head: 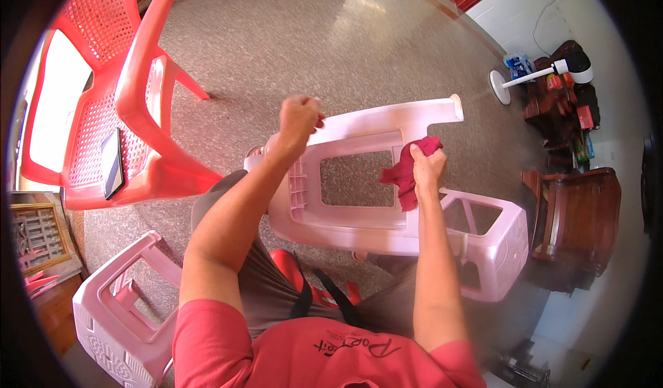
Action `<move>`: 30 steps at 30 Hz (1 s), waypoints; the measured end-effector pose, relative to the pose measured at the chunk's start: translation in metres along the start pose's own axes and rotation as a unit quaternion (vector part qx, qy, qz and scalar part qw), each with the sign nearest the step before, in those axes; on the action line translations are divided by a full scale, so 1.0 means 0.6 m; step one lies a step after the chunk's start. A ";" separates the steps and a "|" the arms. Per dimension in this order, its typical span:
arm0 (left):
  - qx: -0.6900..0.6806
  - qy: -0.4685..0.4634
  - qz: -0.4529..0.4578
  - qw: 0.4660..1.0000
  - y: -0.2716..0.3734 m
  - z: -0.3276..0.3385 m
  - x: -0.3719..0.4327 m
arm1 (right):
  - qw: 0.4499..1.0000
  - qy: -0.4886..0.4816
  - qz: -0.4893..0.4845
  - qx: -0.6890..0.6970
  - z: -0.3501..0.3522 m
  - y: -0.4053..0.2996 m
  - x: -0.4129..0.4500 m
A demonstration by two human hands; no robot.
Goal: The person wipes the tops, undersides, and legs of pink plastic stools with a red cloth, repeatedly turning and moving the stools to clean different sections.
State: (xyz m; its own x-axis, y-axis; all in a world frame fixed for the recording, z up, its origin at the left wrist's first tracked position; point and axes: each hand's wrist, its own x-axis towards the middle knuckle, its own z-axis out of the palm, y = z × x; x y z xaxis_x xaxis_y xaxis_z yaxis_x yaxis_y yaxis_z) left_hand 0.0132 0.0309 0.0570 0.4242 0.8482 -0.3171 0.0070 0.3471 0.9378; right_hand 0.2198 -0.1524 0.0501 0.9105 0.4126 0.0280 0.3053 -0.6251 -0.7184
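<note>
A pale pink plastic stool (362, 232) lies tipped over in front of me, its open frame showing the floor through it. My right hand (429, 169) grips a dark red cloth (406, 186), which hangs against the frame by the leg end. Over the stool's far left edge is my left hand (301, 119), its fingers curled. Whether it pinches something small or touches the stool is unclear. Brownish marks show along the stool's far leg.
A red plastic armchair (150, 98) stands at left with a phone or tablet (112, 164) on its seat. Pink stools stand at lower left (124, 310) and right (497, 243). Dark wooden furniture (577, 217) and a white standing fan (533, 77) line the right side.
</note>
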 end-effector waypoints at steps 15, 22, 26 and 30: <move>-0.183 0.070 -0.233 0.953 -0.097 -0.072 0.043 | 0.958 0.006 -0.125 0.257 -0.221 -0.205 -0.043; -0.222 -0.141 -0.212 0.941 -0.190 -0.014 0.036 | 0.941 0.025 -0.180 0.284 -0.339 -0.294 -0.052; -0.313 -0.242 -0.149 0.906 -0.181 0.024 0.000 | 0.930 0.053 -0.180 0.317 -0.372 -0.295 -0.052; -0.351 -0.276 -0.080 0.891 -0.126 0.008 -0.036 | 0.911 0.058 -0.168 0.372 -0.372 -0.260 -0.043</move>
State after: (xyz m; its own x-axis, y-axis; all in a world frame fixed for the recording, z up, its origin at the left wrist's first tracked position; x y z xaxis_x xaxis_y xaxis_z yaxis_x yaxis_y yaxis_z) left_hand 0.0081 -0.0156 -0.0063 0.8510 0.5061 -0.1400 -0.3777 0.7752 0.5064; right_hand 0.2110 -0.2137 0.3167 0.8370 0.3981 0.3755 0.3379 0.1638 -0.9268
